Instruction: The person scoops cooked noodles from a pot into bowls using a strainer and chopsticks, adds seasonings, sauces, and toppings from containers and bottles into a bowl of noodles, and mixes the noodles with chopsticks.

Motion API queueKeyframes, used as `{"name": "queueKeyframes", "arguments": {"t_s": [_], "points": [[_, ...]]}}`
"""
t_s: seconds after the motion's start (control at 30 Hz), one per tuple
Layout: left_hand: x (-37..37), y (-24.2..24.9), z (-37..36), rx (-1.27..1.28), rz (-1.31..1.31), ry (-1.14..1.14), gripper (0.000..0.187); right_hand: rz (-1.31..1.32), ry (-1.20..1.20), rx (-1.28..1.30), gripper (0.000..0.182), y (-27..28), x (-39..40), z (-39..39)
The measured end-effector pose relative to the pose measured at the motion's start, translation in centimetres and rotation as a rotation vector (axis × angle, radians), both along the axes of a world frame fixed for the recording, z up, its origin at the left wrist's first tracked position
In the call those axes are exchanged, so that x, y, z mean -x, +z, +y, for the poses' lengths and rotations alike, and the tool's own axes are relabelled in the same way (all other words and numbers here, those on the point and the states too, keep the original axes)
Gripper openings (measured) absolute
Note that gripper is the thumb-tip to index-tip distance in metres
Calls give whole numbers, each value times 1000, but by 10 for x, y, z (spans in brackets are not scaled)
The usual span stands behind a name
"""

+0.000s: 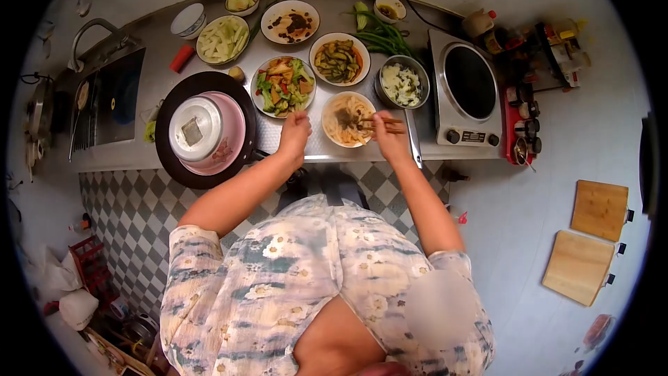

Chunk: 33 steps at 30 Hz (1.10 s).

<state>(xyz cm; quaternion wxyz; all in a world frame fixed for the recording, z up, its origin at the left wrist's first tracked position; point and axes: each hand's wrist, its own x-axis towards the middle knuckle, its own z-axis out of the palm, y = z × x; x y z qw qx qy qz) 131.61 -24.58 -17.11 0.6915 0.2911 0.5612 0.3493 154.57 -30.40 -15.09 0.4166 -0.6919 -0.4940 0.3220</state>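
My right hand (391, 136) is closed on a pair of chopsticks (369, 124), whose tips reach into a white bowl of pale strips with dark seasoning (342, 113). My left hand (296, 136) is a closed fist at the counter's front, just below a plate of broccoli and mixed vegetables (284, 88); whether it holds anything is hidden. Behind the bowl stands a dish of cooked green slices (339, 60). To the right is a metal pan of white and green food (401, 85), its handle pointing toward the front edge.
A large black wok (167, 129) holding a pink basin and metal pot overhangs the counter's front left. An induction cooker (470, 83) and a red spice rack (511, 125) stand right. More dishes and green beans (386, 36) lie at the back; the sink (115, 101) is far left.
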Motion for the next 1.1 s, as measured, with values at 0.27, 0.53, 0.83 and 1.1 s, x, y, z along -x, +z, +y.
{"name": "queueKeyframes", "arguments": {"t_s": [0.27, 0.53, 0.83, 1.1], "points": [[-21, -18, 32, -129, 154, -193, 47, 46, 91, 12, 25, 48, -1, 16], [-40, -6, -4, 384, 91, -57, 59, 183, 138, 139, 19, 49, -32, 26], [-59, -9, -40, 352, -384, 29, 54, 219, 207, 140, 24, 47, -27, 41], [-55, -16, -46, 357, -458, 2, 59, 330, -40, 84, 23, -25, -28, 3]]}}
